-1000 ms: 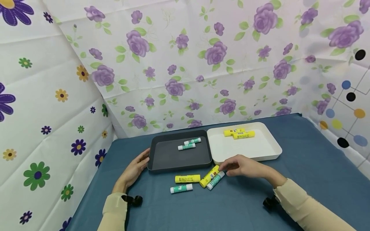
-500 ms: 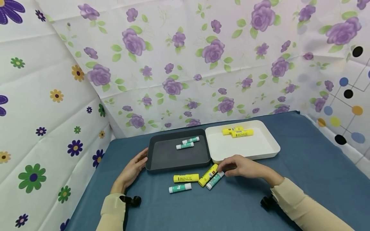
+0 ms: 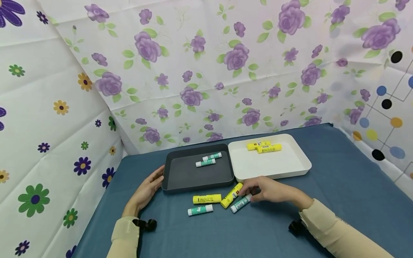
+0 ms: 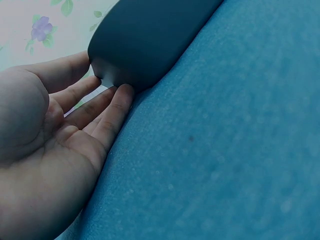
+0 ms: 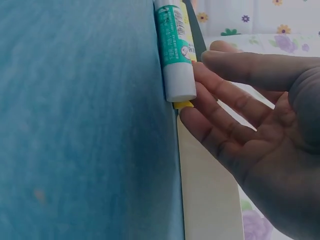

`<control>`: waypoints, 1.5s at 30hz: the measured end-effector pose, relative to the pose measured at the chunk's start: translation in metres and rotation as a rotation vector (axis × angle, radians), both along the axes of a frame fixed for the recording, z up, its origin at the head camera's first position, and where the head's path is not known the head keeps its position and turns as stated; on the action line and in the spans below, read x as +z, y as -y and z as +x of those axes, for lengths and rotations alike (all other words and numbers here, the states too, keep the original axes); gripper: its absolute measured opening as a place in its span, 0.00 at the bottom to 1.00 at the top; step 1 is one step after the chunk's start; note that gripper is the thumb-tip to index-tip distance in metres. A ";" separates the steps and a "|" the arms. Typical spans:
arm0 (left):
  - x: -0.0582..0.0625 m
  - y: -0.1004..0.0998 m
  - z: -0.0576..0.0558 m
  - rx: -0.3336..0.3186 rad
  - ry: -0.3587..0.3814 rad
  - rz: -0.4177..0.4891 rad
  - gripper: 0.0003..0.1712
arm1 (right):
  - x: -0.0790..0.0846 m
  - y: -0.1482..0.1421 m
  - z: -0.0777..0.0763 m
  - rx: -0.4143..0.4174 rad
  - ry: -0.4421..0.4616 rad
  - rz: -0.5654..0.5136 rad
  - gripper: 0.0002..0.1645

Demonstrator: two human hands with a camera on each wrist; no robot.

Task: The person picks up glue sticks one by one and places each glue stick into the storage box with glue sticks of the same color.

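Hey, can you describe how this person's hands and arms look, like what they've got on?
Both the left hand and the right hand are bare, with no gloves or rings visible. The left cream fabric sleeve and right cream fabric sleeve end in cuffs. A small black device shows at the left cuff, and another black device at the right.

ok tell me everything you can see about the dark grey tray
The dark grey tray is a shallow rectangle with rounded corners and a raised rim; its smooth surface could be plastic or coated metal. It lies flat on the blue cloth. Two green-and-white sticks lie inside, towards the back right. The left hand touches its left side, and its right side seems to meet the white tray.
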State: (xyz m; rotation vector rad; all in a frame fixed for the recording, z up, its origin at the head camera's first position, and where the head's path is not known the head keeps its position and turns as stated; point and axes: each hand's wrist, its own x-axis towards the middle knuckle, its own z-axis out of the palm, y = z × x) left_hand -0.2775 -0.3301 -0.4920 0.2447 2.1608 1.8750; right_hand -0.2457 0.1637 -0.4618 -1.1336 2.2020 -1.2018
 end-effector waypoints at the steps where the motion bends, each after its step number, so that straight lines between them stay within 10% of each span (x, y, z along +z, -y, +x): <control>1: 0.000 0.000 0.000 0.001 0.000 0.001 0.35 | 0.000 0.000 0.000 -0.001 -0.004 0.005 0.20; 15: 0.000 -0.001 0.000 0.004 0.005 0.000 0.35 | -0.006 0.004 0.001 0.063 -0.145 0.048 0.18; 26: 0.001 -0.001 0.001 0.023 0.016 -0.007 0.36 | 0.005 0.010 0.009 -0.028 -0.102 0.168 0.16; 45: 0.002 -0.001 0.001 0.007 0.010 -0.009 0.37 | 0.013 -0.001 0.003 -0.138 -0.047 0.068 0.15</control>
